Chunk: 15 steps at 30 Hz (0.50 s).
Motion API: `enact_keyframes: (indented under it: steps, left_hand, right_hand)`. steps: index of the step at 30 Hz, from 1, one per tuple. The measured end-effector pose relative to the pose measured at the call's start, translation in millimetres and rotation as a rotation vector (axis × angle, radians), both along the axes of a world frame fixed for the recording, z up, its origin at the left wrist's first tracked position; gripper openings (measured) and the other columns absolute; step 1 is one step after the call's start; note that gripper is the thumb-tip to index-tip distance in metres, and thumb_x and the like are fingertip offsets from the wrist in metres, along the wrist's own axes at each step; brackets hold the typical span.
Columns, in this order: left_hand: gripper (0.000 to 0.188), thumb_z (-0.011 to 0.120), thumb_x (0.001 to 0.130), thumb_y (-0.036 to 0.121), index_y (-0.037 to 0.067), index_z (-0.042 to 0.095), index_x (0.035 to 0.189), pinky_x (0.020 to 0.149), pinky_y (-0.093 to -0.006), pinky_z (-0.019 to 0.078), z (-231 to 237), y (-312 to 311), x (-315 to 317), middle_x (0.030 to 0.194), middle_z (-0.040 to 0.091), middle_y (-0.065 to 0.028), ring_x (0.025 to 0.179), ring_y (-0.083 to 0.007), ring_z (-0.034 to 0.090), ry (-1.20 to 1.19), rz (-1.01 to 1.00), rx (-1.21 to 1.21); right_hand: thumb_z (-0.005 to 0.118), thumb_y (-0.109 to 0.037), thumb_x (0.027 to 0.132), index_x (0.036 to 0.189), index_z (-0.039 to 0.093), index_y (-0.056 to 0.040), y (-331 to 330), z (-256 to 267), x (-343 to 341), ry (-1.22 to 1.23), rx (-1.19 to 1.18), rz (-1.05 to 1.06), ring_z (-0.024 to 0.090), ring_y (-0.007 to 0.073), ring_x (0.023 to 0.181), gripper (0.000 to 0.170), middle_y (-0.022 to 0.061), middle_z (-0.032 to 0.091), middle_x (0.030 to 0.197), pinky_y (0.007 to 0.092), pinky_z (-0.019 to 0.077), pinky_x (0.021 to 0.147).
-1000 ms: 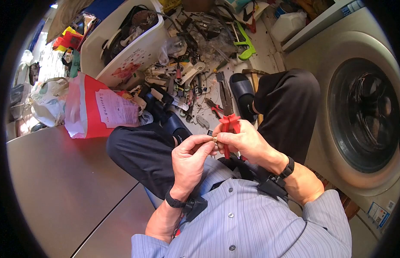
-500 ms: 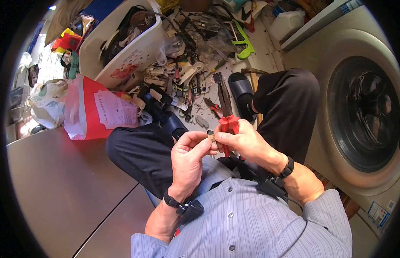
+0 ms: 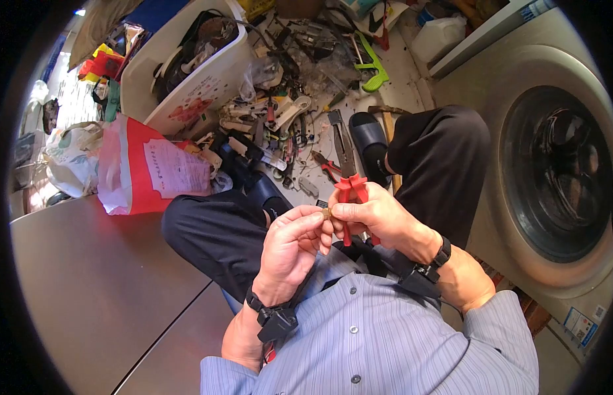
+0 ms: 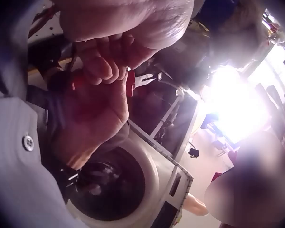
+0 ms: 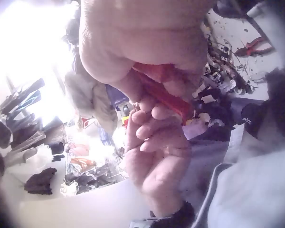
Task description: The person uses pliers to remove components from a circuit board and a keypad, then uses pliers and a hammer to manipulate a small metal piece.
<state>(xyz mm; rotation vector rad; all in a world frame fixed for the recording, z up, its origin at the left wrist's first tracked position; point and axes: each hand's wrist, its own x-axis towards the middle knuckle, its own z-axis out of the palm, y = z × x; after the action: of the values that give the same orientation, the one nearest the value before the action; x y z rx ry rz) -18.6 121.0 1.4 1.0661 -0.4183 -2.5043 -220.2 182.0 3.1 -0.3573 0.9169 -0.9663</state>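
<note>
The right hand (image 3: 382,214) holds the red-handled pliers (image 3: 346,187) and, with its fingertips, 1 small brownish piece (image 3: 327,214), left of the pliers' handles. The left hand (image 3: 290,240) also pinches this piece. Right of the pliers' head is 1 dark slipper (image 3: 369,141).
</note>
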Motion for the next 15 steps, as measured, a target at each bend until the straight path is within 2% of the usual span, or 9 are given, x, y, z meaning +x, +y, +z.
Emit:
enact_keyframes:
  steps: [5,7,10,13,15]
  left_hand:
    - [0.013,0.064,0.099,0.008,-0.003,0.069,0.104,0.059,-0.0284,0.0569,2,-1,-1,0.088,0.074,-0.0135,0.068,-0.0175,0.069,-0.086,-0.009,-0.142]
    - [0.012,0.063,0.098,0.009,-0.002,0.068,0.102,0.059,-0.029,0.057,7,-4,-2,0.087,0.073,-0.013,0.067,-0.0181,0.069,-0.114,-0.002,-0.196]
    - [0.01,0.065,0.098,0.009,0.0,0.068,0.102,0.059,-0.029,0.0556,22,-8,-8,0.085,0.072,-0.0109,0.067,-0.0173,0.068,-0.114,0.039,-0.238]
    - [0.009,0.066,0.097,0.011,0.003,0.068,0.101,0.061,-0.0286,0.0504,55,-17,-22,0.083,0.069,-0.0066,0.066,-0.0143,0.063,-0.2,-0.006,-0.388]
    - [0.008,0.066,0.097,0.011,0.003,0.067,0.1,0.059,-0.0282,0.0482,82,-30,-34,0.079,0.066,-0.0034,0.063,-0.012,0.059,-0.179,-0.079,-0.566]
  right_hand:
    - [0.066,-0.021,0.1,0.095,0.064,-0.0049,1,-1,0,0.0,0.014,-0.021,0.064,0.0134,0.074,0.017,0.0031,0.065,0.085,0.0282,0.0529,0.066]
    - [0.066,-0.025,0.1,0.1,0.064,-0.0022,3,-8,2,0.002,0.019,-0.067,0.066,0.0163,0.069,0.023,0.0075,0.066,0.083,0.0294,0.0555,0.062]
    - [0.065,-0.026,0.101,0.1,0.064,-0.0027,5,-10,2,-0.015,0.001,-0.088,0.066,0.0164,0.069,0.023,0.0078,0.065,0.082,0.0306,0.0557,0.06]
    - [0.067,-0.025,0.097,0.089,0.066,-0.0067,3,-1,4,0.059,0.081,-0.102,0.066,0.015,0.065,0.02,0.004,0.066,0.076,0.0278,0.0524,0.058]
    - [0.066,-0.024,0.097,0.085,0.066,-0.0066,6,-10,5,0.118,0.018,-0.036,0.066,0.0148,0.066,0.02,0.0042,0.066,0.075,0.032,0.0536,0.055]
